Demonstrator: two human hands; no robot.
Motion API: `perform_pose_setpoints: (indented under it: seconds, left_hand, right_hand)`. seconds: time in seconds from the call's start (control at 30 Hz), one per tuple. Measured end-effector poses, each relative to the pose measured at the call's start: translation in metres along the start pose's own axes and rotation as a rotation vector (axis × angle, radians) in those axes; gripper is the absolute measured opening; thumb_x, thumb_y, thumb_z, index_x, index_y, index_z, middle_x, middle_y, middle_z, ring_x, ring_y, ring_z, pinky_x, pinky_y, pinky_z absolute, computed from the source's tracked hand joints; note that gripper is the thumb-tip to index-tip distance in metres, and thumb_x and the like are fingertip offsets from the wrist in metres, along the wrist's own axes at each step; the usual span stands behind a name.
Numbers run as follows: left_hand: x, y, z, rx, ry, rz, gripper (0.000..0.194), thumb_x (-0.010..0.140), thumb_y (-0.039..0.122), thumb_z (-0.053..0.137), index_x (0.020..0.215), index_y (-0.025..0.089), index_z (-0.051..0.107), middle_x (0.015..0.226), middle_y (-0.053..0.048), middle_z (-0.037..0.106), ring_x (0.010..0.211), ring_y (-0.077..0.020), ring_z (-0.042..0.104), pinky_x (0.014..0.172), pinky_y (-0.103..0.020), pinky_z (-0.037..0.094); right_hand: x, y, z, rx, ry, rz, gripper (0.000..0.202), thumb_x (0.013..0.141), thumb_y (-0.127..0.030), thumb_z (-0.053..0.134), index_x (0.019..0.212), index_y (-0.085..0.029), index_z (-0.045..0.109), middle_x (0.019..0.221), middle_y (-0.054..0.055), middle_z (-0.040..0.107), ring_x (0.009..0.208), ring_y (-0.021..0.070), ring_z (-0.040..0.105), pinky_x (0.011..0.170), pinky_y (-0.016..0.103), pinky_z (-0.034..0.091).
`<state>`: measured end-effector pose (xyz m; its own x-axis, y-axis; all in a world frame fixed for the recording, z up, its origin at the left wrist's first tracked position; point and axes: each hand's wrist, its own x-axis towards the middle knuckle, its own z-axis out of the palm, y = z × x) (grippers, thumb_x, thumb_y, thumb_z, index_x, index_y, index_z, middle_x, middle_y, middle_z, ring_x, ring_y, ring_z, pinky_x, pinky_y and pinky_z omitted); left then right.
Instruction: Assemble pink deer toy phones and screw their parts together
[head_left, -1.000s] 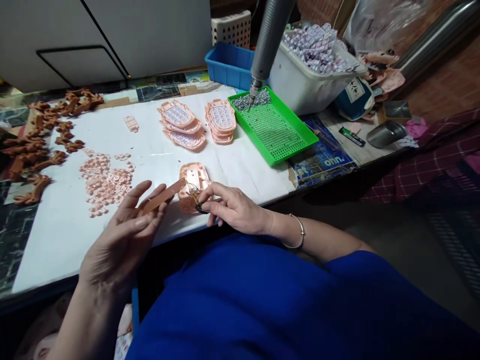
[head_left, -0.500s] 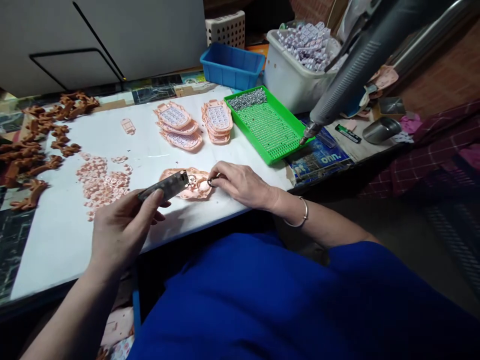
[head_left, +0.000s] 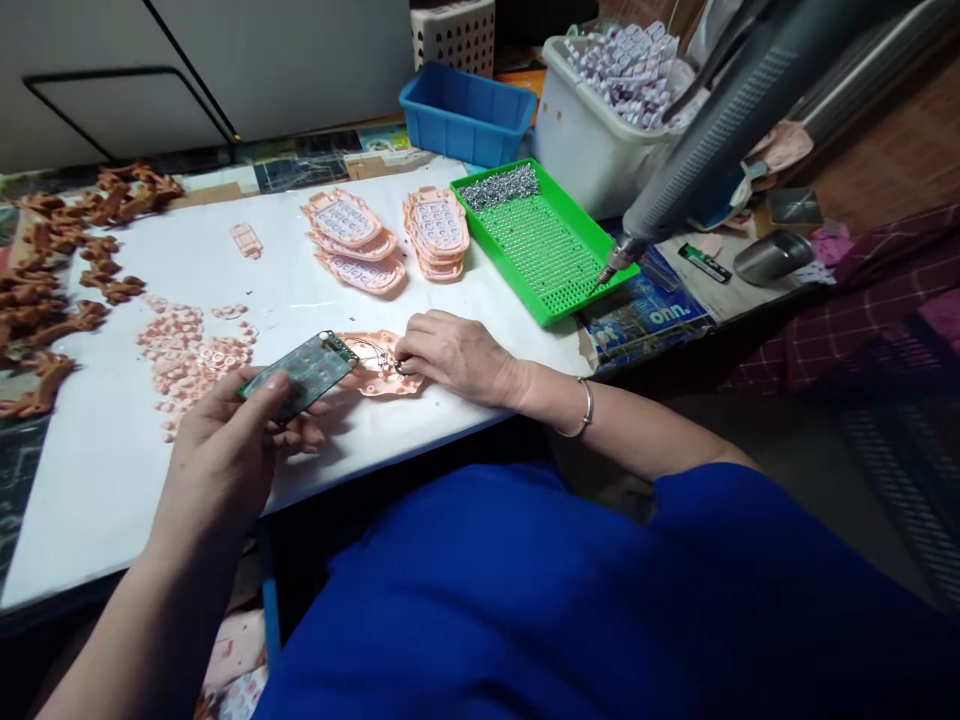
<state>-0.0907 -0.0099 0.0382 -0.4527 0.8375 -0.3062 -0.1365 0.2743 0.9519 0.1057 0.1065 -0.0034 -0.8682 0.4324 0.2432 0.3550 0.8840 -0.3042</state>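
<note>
- The left hand (head_left: 232,430) grips a green circuit board (head_left: 300,375), thumb on top and fingers beneath; its green face now shows, where a second ago its brownish side did.
- The right hand (head_left: 465,355) has its fingers narrowed in a pinch on a small dark part (head_left: 400,368), mostly hidden by them.
- That part has shifted inward from the right end of the pink shell (head_left: 377,383) and now sits at or just over its inside; contact is unclear. I judge it is being positioned there.
- The shell lies open side up on the white counter (head_left: 360,440), turned sideways compared with a second ago. Thin wires (head_left: 370,346) show over it, beside the board.
- The board remains outside the shell, held over its left end, so the parts look not yet seated.
- The hanging screwdriver (head_left: 675,190) has swung from the screws (head_left: 499,187) to the near corner of the green tray (head_left: 551,318), unheld.
</note>
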Motion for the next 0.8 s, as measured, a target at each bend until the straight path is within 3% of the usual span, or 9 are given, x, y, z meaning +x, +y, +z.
perform_pose_setpoints:
  seconds: [0.13,0.23,0.47,0.67,0.8]
  left_hand:
    - [0.0,-0.003,-0.002,0.001,-0.017,-0.004,0.033,0.058,0.033,0.084,0.079,0.019,0.064,0.062,0.0,0.069,0.045,-0.0122,0.056,0.041,-0.021,0.048]
    - [0.0,-0.005,-0.002,-0.019,-0.042,-0.005,0.03,0.06,0.033,0.084,0.079,0.018,0.065,0.062,0.0,0.069,0.044,-0.0108,0.056,0.041,-0.02,0.047]
    - [0.002,-0.001,0.003,-0.052,-0.06,0.0,0.032,0.057,0.033,0.085,0.077,0.018,0.065,0.063,-0.001,0.07,0.046,-0.0117,0.058,0.041,-0.02,0.048]
    - [0.001,0.002,0.008,-0.038,-0.087,0.011,0.038,0.053,0.04,0.087,0.076,0.02,0.065,0.059,0.0,0.069,0.038,-0.0124,0.055,0.037,-0.023,0.046]
    - [0.0,0.004,0.008,-0.004,-0.143,0.056,0.036,0.06,0.043,0.085,0.078,0.021,0.064,0.06,-0.001,0.069,0.041,-0.0127,0.057,0.04,-0.023,0.049]
  right_hand:
    - [0.002,0.001,-0.001,-0.143,-0.033,-0.066,0.032,0.104,-0.026,0.039,0.1,-0.011,0.067,0.092,0.008,0.057,0.087,0.0181,0.046,0.078,0.029,0.038]
    - [0.007,-0.002,-0.007,-0.207,-0.127,-0.12,0.032,0.103,-0.017,0.036,0.093,-0.012,0.066,0.087,0.007,0.056,0.083,0.0171,0.046,0.076,0.029,0.038]
    - [0.016,-0.007,-0.018,-0.251,-0.239,-0.166,0.031,0.101,-0.011,0.037,0.088,-0.012,0.065,0.086,0.006,0.058,0.08,0.0162,0.047,0.074,0.029,0.039]
    - [0.003,-0.003,-0.015,-0.208,-0.138,-0.092,0.028,0.102,-0.015,0.041,0.099,-0.011,0.068,0.085,0.006,0.058,0.081,0.0153,0.051,0.076,0.027,0.041]
    - [0.003,-0.009,-0.018,-0.115,0.119,-0.116,0.041,0.107,-0.028,0.03,0.118,-0.009,0.065,0.096,0.008,0.063,0.089,0.0155,0.056,0.08,0.027,0.044]
